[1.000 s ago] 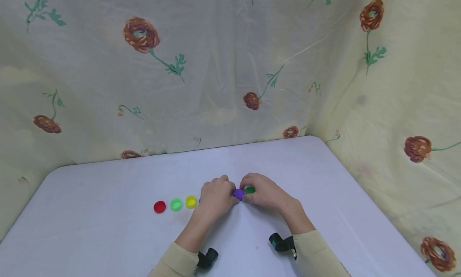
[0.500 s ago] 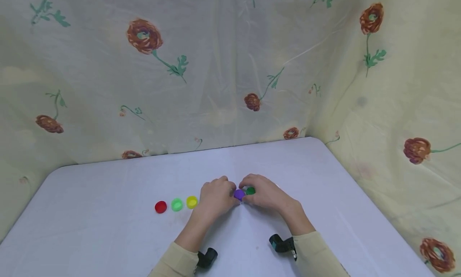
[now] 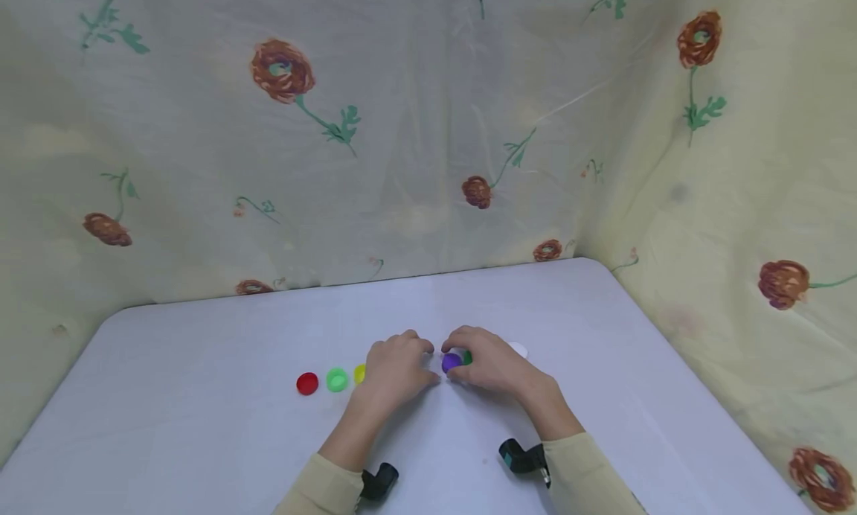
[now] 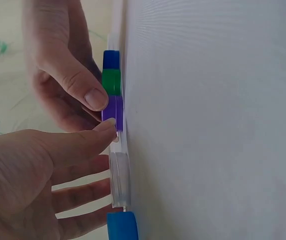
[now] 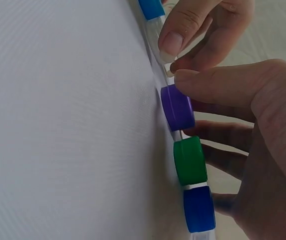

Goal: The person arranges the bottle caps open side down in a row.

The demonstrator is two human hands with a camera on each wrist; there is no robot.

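A purple bottle cap (image 3: 451, 362) lies on the white table between my hands. My right hand (image 3: 492, 360) curls around it, thumb at its near edge and a finger at its far edge. Just left, my left hand (image 3: 396, 370) has its thumb and fingers spread, with a gap to the purple cap in the head view. A green cap (image 5: 190, 161) and a dark blue cap (image 5: 199, 209) sit beyond the purple one under my right hand. By my left fingers are a clear cap (image 4: 119, 180) and a light blue cap (image 4: 122, 226), both hidden in the head view.
Left of my hands, a red cap (image 3: 307, 383), a light green cap (image 3: 338, 379) and a partly covered yellow cap (image 3: 360, 373) continue the row. A white disc (image 3: 518, 349) shows behind my right hand. Flowered cloth (image 3: 402, 165) hangs behind the table.
My left hand has drawn slightly left, away from the purple cap, and covers more of the yellow one. The white disc now shows behind my right hand. The head view has shifted slightly.
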